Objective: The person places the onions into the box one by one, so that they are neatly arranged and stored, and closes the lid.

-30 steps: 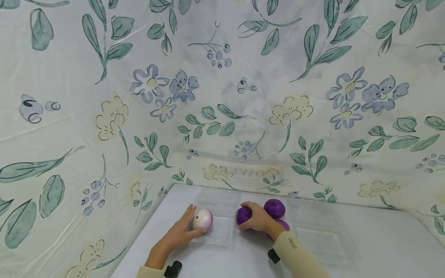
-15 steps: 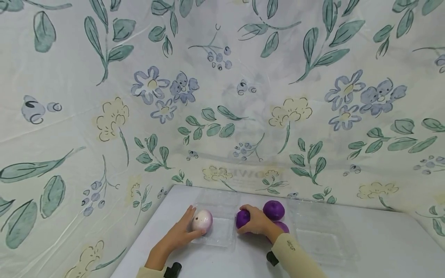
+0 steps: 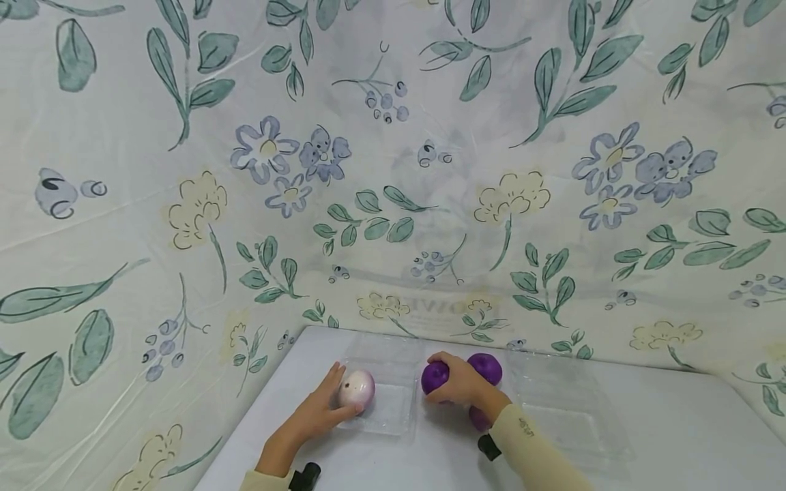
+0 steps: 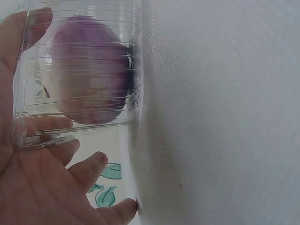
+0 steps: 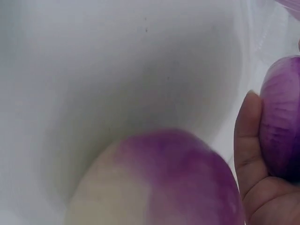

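Note:
My left hand (image 3: 319,407) curves round a pale pink-white onion (image 3: 357,390) inside a clear plastic container (image 3: 396,409). In the left wrist view, the thumb and one finger show through the plastic beside the onion (image 4: 89,70), while the other fingers spread outside the wall. A dark purple onion (image 3: 435,378) is gripped between the thumb and fingers of my right hand (image 3: 459,382), just right of that container. The right wrist view shows the held onion (image 5: 281,117) against the fingers, with a white-and-purple onion (image 5: 159,183) close to the camera.
Behind the right hand lies another purple onion (image 3: 487,368), and one more onion (image 3: 479,417) is partly covered by the right wrist. A second clear plastic container (image 3: 565,423) stands to the right on the white table (image 3: 688,423). A floral sheet (image 3: 393,170) hangs behind the table.
My right hand has raised the purple onion slightly and shifted it a little to the right, covering more of the back onion. The left hand and the pale onion have stayed put.

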Motion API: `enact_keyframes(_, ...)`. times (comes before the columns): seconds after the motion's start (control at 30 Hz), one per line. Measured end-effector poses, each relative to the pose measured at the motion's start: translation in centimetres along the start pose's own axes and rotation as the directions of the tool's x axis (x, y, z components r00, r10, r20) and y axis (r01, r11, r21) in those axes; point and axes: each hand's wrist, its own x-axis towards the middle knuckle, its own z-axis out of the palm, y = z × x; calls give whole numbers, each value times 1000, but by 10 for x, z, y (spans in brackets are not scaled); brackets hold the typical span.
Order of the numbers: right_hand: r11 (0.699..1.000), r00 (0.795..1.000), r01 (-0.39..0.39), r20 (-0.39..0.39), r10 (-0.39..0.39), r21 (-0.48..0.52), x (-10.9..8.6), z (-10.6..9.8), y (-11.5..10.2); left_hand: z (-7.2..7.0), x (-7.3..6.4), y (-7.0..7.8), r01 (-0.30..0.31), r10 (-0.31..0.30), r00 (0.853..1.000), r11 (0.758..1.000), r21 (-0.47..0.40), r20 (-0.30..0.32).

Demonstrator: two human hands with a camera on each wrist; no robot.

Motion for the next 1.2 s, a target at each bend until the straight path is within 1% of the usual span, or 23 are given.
enact_keyframes(0.23,994,998,-69,22,67,91,-4,-8,-4,-1,-1,1,-5,5,1000,1000,-3,1)
enact_keyframes(0.33,991,997,-74,14,73,114,-3,-9,-3,-1,-1,1,-11,11,1000,1000,-5,1)
enact_keyframes(0.47,990,998,-59,-5,61,132,-2,-9,-4,0,-1,0,-22,22,1000,1000,-8,1)
enact_keyframes(0.63,988,999,-37,-3,38,150,-1,-9,-8,1,-1,-1,-27,27,1000,1000,-7,-3)
enact_keyframes(0.9,984,999,36,-13,-34,175,2,-4,-14,0,-1,-1,-23,23,1000,1000,-6,-7)
enact_keyframes(1.07,979,998,49,-38,-43,196,3,0,-21,-1,-2,0,-18,18,1000,1000,-9,-11)
enact_keyframes(1.2,983,997,55,-53,-47,173,4,4,-25,-1,-3,1,-14,14,1000,1000,-6,-9)
